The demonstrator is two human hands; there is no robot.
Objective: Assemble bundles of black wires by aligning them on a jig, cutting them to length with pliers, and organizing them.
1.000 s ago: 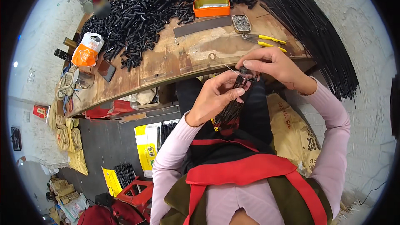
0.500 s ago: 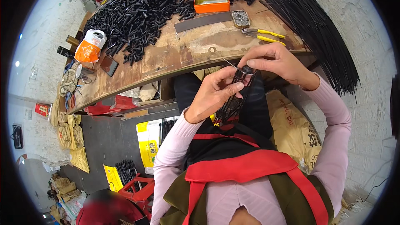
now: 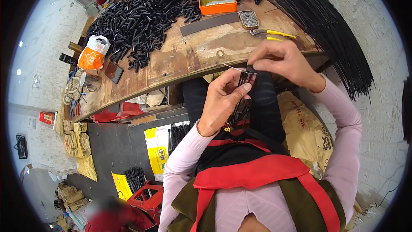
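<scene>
Bundle of black rods (image 3: 249, 78) in the left hand (image 3: 227, 96), above the lap and just off the table's (image 3: 171, 56) near edge; thumb and fingers grip it, and a thin needle (image 3: 234, 67) juts out beside them. The right hand (image 3: 274, 62) pinches a round black piece (image 3: 252, 68) at the bundle's top, thumb and forefinger narrow. On the table, an open orange tin (image 3: 219, 9) holds thin, pale items; the small tin (image 3: 249, 28) near it is filled with little metal bits. Left of the heaped black tubes (image 3: 146, 21) stands a white-and-orange plastic bag (image 3: 92, 53), contents hidden. A large tan sack (image 3: 307, 133) sits by the person's right leg.
</scene>
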